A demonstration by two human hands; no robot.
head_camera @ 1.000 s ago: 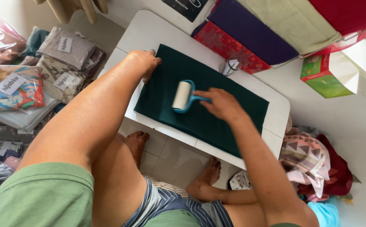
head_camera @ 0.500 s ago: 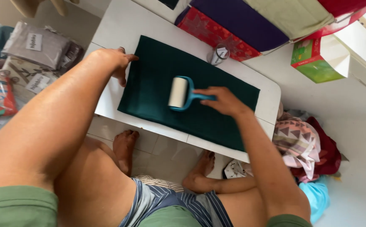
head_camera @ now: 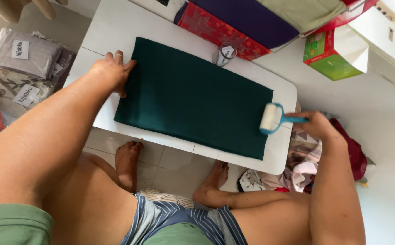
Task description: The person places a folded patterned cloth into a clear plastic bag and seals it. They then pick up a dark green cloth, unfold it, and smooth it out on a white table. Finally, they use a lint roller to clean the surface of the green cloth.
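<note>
- Flat rectangular dark green folded cloth (head_camera: 193, 97): laid out on the white rectangular worktop (head_camera: 111, 27), long axis running from upper left to lower right across the frame.
- Lint roller with white drum and blue plastic handle (head_camera: 273, 119): drum at the cloth's right short edge, partly over bare worktop; cannot tell whether touching the surface or just above it. Drum axis roughly parallel to that short edge, handle pointing right, away from the cloth.
- Right hand (head_camera: 316, 125): grip closed round the blue handle, positioned beyond the worktop's right end. Whole length of cloth lying to the left of this grip, along its own long axis.
- Left hand (head_camera: 113, 72): no closed grip; palm down, fingers spread, pressed on the cloth's upper-left corner and the worktop beside it. Nearer hand to the far short edge; right hand nearer to the near one.
- Small clear glass jar (head_camera: 224, 53): standing on the worktop just beyond the cloth's upper long edge, apart from both hands.
- Red patterned flat box (head_camera: 206, 27) and green carton (head_camera: 329, 56): beyond the jar.
- Plastic-wrapped fabric packs (head_camera: 20, 59): stacked on the floor, left of the worktop.
</note>
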